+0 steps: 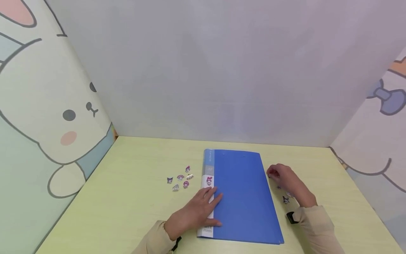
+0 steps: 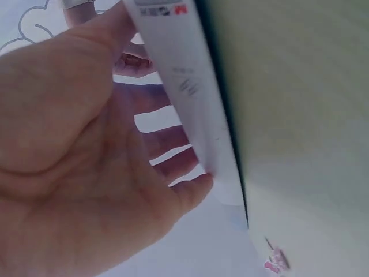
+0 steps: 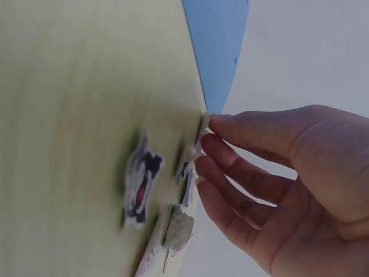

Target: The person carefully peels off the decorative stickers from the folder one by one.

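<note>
A blue ring-binder-like folder (image 1: 242, 197) lies closed on the table, its white spine label facing left. My left hand (image 1: 195, 211) rests on the spine with fingers spread over the cover; the left wrist view shows its palm (image 2: 86, 156) beside the white spine (image 2: 193, 86). Just off the folder's right edge, my right hand (image 1: 287, 180) pinches a small sticker (image 3: 202, 127) between thumb and fingertips, low over the table. Much of that sticker is hidden by the fingers. A pink-hooded character sticker (image 1: 209, 180) sits on the spine.
Several small cartoon stickers lie left of the folder, among them a pink one (image 1: 185, 184) and a dark one (image 1: 169, 180). More stickers lie under and beside the right hand, including a black-and-white one (image 1: 285, 200). A pale wall (image 1: 222, 70) stands behind the table (image 1: 127, 197).
</note>
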`<state>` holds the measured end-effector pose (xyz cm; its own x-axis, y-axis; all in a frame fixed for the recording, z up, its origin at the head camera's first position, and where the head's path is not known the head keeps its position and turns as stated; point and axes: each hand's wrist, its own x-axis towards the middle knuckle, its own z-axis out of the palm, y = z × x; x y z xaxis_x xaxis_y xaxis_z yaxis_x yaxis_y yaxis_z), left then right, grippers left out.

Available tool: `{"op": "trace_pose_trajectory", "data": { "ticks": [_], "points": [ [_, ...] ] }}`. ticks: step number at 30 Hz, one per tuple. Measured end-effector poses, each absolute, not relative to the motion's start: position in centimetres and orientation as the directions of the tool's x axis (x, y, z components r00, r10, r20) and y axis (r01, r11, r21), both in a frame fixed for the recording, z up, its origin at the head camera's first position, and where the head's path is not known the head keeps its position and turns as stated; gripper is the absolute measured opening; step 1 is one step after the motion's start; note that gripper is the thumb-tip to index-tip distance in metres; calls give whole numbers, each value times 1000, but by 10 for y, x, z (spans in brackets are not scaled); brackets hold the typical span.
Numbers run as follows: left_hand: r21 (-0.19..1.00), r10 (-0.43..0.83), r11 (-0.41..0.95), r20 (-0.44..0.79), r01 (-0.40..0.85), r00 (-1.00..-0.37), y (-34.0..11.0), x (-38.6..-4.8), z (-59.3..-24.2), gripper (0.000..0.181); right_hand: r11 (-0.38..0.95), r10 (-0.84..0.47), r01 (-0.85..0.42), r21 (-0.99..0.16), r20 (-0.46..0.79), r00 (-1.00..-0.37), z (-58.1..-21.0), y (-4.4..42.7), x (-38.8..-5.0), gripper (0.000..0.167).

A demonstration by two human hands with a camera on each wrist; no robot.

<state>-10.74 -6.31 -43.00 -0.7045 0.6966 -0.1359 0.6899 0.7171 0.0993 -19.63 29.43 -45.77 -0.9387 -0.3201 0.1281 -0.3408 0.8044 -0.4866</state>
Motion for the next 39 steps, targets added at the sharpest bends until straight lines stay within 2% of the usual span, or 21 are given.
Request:
{"op": "trace_pose_trajectory", "data": {
  "ticks": [6, 13, 19, 26, 39],
  "points": [
    [125, 688, 725, -155, 677, -709, -62, -109, -426, 84, 783, -373, -422, -456, 197, -907, -458, 292, -186, 8],
    [84, 713, 701, -62, 708, -699, -60, -113, -428, 65, 781, -403, -470, -412, 244, -882, -457, 288, -173, 14],
    [84, 705, 706, 20, 703, -709, -56, -120, -430, 53, 803, -390, -436, -405, 196, -900, -456, 281, -158, 30],
    [164, 672, 718, 92, 677, -735, -55, -129, -429, 40, 767, -469, -490, -413, 160, -869, -458, 278, -140, 49],
    [185, 614, 758, 123, 626, -780, -53, -143, -424, 36, 762, -472, -377, -527, -52, -880, -454, 269, -121, 80]
  ]
}}
